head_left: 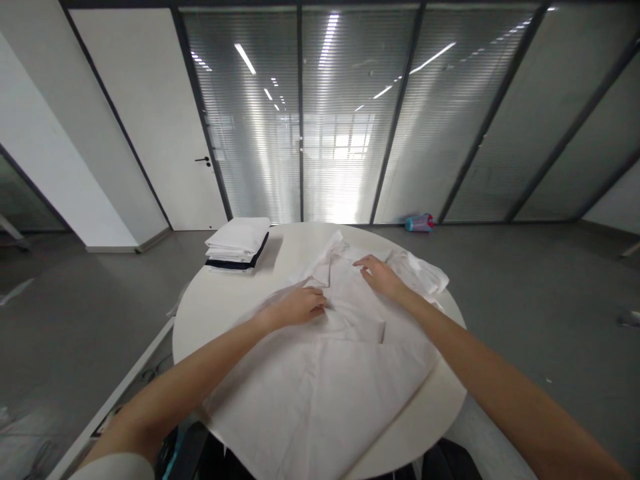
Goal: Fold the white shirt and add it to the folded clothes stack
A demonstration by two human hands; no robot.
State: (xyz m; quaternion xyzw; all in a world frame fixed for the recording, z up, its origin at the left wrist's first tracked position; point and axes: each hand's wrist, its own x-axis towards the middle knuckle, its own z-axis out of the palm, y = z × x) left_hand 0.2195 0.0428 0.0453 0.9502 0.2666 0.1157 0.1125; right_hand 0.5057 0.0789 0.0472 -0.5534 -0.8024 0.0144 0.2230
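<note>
A long white coat lies spread over the round white table, its lower part hanging over the near edge. Bunched cloth, with what looks like a collar and sleeve, lies toward the far side. My left hand rests on the coat's upper left part, fingers curled against the fabric. Farther out and to the right, my right hand is on the upper part, palm down, with its fingers stretched out toward the left. Whatever lies beneath both palms is hidden.
A stack of folded white clothes, with one dark layer, stands at the table's far left edge. A blue and pink object lies on the floor by the glass partition. A white door is at the left.
</note>
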